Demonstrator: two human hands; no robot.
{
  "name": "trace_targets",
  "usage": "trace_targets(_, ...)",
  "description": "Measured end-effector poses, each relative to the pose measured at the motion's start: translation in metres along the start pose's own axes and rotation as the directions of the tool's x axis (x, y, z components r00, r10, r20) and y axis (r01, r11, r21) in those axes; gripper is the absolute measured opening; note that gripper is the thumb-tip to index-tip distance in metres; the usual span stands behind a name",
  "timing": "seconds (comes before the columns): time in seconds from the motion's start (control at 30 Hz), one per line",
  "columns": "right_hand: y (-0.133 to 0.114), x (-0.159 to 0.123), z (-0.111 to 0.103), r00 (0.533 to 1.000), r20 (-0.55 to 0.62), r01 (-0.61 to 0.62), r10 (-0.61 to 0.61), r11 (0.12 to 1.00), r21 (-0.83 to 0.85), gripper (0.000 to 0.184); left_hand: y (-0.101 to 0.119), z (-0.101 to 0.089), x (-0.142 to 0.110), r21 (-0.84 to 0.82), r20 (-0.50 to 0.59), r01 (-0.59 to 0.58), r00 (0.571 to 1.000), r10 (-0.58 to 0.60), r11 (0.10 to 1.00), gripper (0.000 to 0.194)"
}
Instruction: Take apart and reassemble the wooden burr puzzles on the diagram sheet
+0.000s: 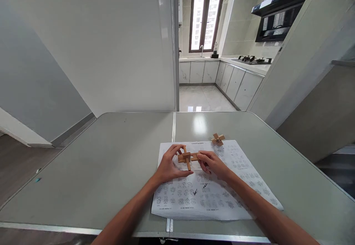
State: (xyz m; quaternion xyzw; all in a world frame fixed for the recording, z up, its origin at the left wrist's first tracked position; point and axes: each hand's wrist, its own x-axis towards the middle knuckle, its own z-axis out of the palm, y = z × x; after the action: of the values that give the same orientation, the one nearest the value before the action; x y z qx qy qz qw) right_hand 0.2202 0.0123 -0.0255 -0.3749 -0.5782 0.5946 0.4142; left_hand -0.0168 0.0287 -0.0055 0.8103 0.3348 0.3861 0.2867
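Above the paper sheet (216, 200), my left hand (169, 165) grips a wooden interlocking puzzle (186, 157), its thumb and fingers at the two ends of an upright stick. My right hand (213, 163) pinches a flat wooden puzzle piece (195, 156) with a notch or hole in it. That piece meets the puzzle's right side; whether it is fully seated I cannot tell. Printed diagrams of puzzle shapes and some dark handwritten marks cover the sheet. A second wooden puzzle (217, 139), cross-shaped with a mark on it, rests at the sheet's far edge.
The grey folding table (111, 171) has a metal seam (173, 126) down its middle. A small teal scrap (38, 180) lies near its left edge. A white wall panel (124, 52) stands behind, beside an opening to a kitchen with a counter (203, 59) and stove (253, 59).
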Motion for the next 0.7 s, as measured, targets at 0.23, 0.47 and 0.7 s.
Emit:
trace_targets(0.23, 0.0047, 0.0017, 0.0015, 1.000, -0.006, -0.009, 0.009, 0.999, 0.048, 0.046, -0.0018, 0.0007, -0.0017, -0.038, 0.013, 0.039, 0.999, -0.038, 0.999, 0.084)
trace_targets(0.47, 0.0049, 0.0023, 0.0031, 1.000, -0.012, 0.000, 0.002, 0.995, 0.096, 0.046, -0.0022, 0.0034, -0.0045, -0.166, 0.060, 0.141, 0.989, -0.133, 0.976, 0.091)
trace_targets(0.7, 0.0030, 0.0021, 0.0048, 1.000, -0.017, -0.022, 0.024, 0.992, 0.120, 0.047, -0.0003, 0.0019, -0.0041, -0.160, 0.117, 0.132, 0.987, -0.114, 0.978, 0.079)
